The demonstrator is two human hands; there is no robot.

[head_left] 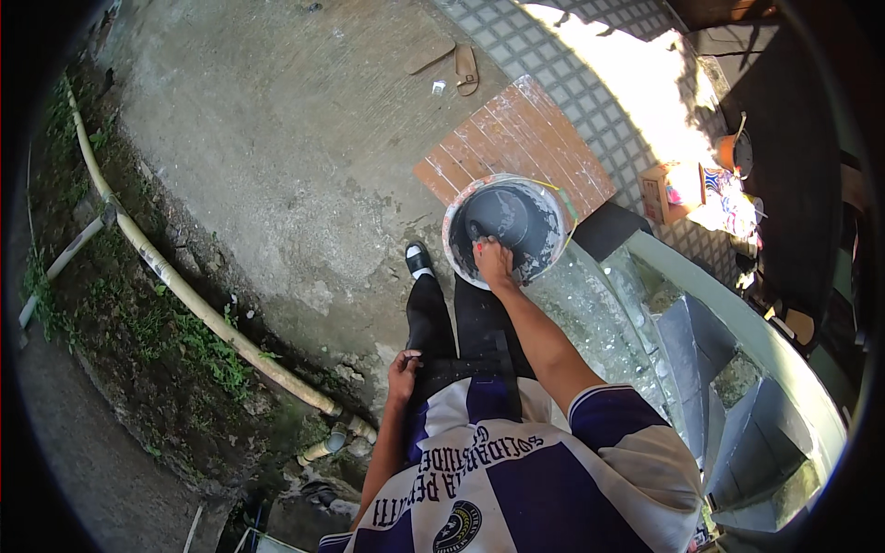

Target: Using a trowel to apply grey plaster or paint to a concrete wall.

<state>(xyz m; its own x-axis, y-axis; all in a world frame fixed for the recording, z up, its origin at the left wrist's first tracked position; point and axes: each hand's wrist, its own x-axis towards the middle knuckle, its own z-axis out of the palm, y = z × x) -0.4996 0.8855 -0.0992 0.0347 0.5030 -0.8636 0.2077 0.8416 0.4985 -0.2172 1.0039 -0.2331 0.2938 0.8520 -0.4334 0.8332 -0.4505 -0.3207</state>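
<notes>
My right hand (495, 262) reaches over the near rim of a round bucket (449, 241). Its fingers are closed on something mostly hidden, with a small red bit showing beside them. Grey residue coats the bucket's inside, and a thin yellow-green handle hangs at its right edge. Beside my thigh, in black trousers, is my left hand (403, 375), its fingers curled. A small dark spot shows at its fingertips; whether it is held, I cannot make out. The bucket stands at the near edge of a brown slatted board (516, 134), which is splashed with white.
Sandals (467, 71) lie on the concrete beyond the board. A long pale pipe (198, 290) runs along the weedy bank at left. Grey angular blocks (687, 355) and a curved pale ledge (737, 318) are at right. A cardboard box (654, 195) stands on the patterned tiles.
</notes>
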